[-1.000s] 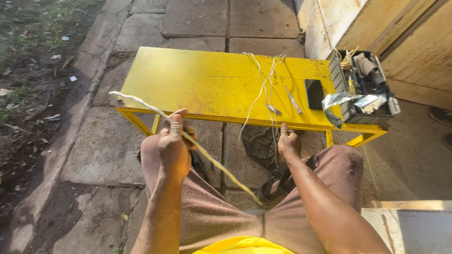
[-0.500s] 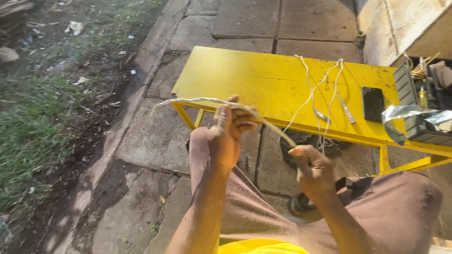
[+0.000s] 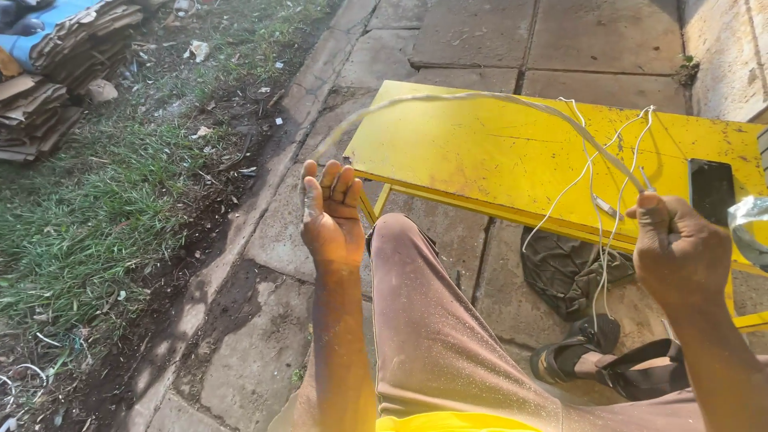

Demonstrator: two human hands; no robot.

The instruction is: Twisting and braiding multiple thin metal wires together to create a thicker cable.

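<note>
Right hand (image 3: 680, 248) is closed in a fist around a bundle of thin white wires (image 3: 596, 172), gripping them near the top of the fist, just in front of the yellow table (image 3: 480, 152). From the fist one pale wire arcs up and left over the tabletop, blurred, its far end reaching toward the table's left corner. Other strands loop down from the fist, one with a small plug end, hanging over the table's front edge and down toward the ground

Left hand (image 3: 330, 212) is empty, fingers together and extended, palm partly up, held out in the air just left of the table's near corner, touching nothing, well apart from the wires

A black phone (image 3: 710, 190) lies flat on the table right of the fist. A crumpled dark cloth (image 3: 564, 272) sits on the paving under the table. A foot in a black sandal (image 3: 612, 368) rests beside it. Brown trousers (image 3: 440, 336) cover the knee between the two arms. Stacked cardboard (image 3: 56, 88) lies on the grass, far left
</note>
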